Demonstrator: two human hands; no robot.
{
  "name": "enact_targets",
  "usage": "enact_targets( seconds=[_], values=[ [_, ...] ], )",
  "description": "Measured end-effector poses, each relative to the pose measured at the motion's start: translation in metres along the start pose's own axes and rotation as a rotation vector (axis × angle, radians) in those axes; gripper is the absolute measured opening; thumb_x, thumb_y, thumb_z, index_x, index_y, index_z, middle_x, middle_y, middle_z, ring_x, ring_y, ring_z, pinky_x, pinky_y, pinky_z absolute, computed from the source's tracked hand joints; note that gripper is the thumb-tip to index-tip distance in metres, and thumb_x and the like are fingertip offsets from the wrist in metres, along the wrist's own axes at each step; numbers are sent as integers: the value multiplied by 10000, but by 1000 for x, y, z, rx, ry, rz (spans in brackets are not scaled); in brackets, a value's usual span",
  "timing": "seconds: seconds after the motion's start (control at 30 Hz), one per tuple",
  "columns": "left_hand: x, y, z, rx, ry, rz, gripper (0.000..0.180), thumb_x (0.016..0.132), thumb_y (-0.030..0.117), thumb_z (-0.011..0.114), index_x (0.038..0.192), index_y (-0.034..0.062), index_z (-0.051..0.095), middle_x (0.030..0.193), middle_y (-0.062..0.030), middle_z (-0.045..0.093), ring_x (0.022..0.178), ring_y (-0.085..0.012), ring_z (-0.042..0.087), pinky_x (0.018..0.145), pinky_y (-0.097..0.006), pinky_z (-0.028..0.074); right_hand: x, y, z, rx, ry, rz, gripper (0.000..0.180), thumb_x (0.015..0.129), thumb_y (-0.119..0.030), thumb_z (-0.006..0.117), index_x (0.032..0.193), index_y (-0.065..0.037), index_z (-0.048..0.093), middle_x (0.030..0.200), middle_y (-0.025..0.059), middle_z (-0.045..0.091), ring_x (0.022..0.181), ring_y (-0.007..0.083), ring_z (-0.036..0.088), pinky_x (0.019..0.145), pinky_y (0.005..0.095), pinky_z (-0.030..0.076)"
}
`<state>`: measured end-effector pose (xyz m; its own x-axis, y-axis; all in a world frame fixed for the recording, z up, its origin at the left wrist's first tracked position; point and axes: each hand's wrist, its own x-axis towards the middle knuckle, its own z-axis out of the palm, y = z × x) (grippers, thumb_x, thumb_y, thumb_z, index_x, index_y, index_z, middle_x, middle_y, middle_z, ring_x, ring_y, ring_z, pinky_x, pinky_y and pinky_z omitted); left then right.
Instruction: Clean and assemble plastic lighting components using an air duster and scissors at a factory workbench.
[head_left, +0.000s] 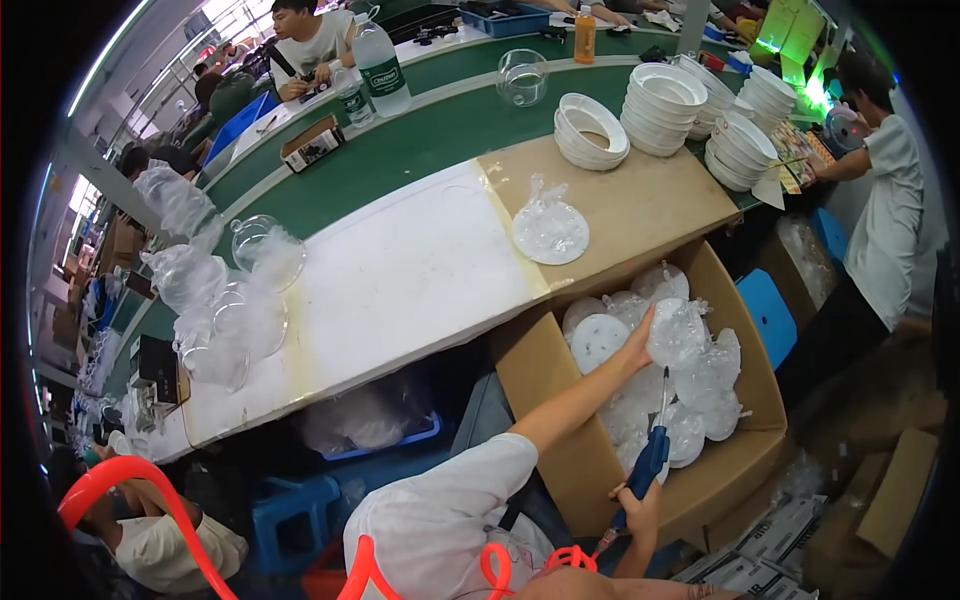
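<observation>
Currently the left hand [637,343] grips a bagged round piece [678,334] — the right hand [643,508], a blue long-tipped tool [650,461].

A bench [400,265] carries clear globes [250,318] and a bagged disc [552,235].

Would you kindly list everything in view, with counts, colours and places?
Open cardboard box: one, brown, right of centre
Flat tabletop: one, white and brown, centre
Bagged round plastic pieces: many, whitish, in box; one on tabletop
Stacked bowl-shaped parts: about five stacks, white, upper right
Clear plastic globes: several, colourless, mostly left
Plastic bottles: three, clear or orange, top
Plastic stools: at least two, blue, left and right
Coiled tubing: some, red, bottom
People: several, some white-clad, edges
Electric screwdriver: one, blue, lower right
Left hand: one, bare, holding bagged piece
Right hand: one, bare, round screwdriver
</observation>
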<state>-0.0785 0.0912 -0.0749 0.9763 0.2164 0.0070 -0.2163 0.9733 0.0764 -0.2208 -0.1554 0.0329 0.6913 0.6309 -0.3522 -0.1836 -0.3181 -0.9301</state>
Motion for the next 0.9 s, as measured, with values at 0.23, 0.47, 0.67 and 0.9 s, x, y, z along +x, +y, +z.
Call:
enact_targets(
  seconds=[0.23,0.47,0.67,0.9],
  values=[
    [-1,1,0,32,62,25,589,899,534,336,1260,85,454,1250,-85,507,1149,-254,481,1000,-419,358,-3,2,-4,86,23,93,181,712,-36,565,860,28,482,732,85,534,623,168,583,595,287,468],
    [4,-6,3,52,7,-6,608,896,553,309,1263,90,453,1259,-88,499,1147,-259,483,991,-424,368,6,-3,-19,-37,74,24,215,679,-127,594,815,21,518,653,82,552,573,169,558,559,308,452],
    [4,13,-15,140,64,30,644,875,577,336,1280,87,434,1267,-104,491,1161,-280,468,996,-447,357,16,13,-20,-289,55,-80,275,657,-201,619,825,5,547,647,143,573,599,269,573,599,379,448],
    [2,3,2,163,166,-5,628,873,568,369,1283,96,428,1284,-116,472,1173,-302,452,999,-473,342,8,6,-23,-317,57,-53,216,670,-168,597,807,-11,541,610,126,561,580,265,579,583,355,441]
  ],
)
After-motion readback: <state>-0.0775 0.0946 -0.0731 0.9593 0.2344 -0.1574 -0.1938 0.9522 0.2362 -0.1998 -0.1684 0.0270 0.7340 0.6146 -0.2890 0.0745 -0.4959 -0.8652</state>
